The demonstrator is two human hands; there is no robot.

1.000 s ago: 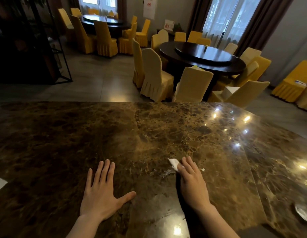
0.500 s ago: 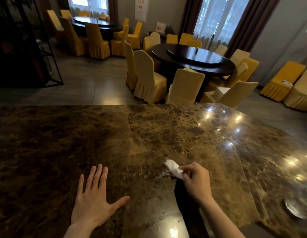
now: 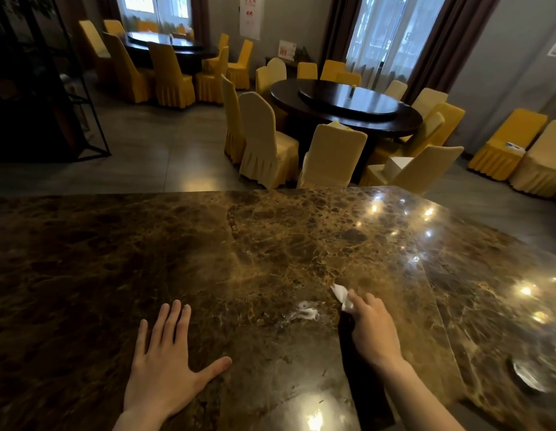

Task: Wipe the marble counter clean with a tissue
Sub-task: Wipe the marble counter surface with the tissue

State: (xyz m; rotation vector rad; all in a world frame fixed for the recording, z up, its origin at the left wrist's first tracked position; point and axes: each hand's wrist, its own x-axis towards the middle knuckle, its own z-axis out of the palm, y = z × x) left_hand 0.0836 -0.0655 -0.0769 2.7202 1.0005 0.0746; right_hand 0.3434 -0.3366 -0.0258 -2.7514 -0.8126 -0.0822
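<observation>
Marble counter (image 3: 146, 259), brown and veined, fills the lower half of the head view, its polished top throwing back small points of light on the right side. The left hand (image 3: 164, 365) lies flat on the stone near the front edge, palm down, fingers spread and thumb angled out to the right, with nothing in it. The right hand (image 3: 373, 325) is to the right of it and a little farther forward, fingers curled closed around a crumpled white tissue (image 3: 342, 295); the free end of the tissue sticks out past the fingertips, pointing up and to the left. Whether the tissue touches the stone cannot be told. Just left of the tissue, between the two hands, a whitish smear (image 3: 304, 312) sits on the counter. A dark shadow runs along the stone beneath the right forearm. At the far right edge of the counter a small shiny object (image 3: 525, 376) rests, too unclear to name. Beyond the counter stand two dark round tables (image 3: 348, 102) ringed by chairs in yellow covers (image 3: 264, 141), with curtained windows (image 3: 385, 35) behind them.
</observation>
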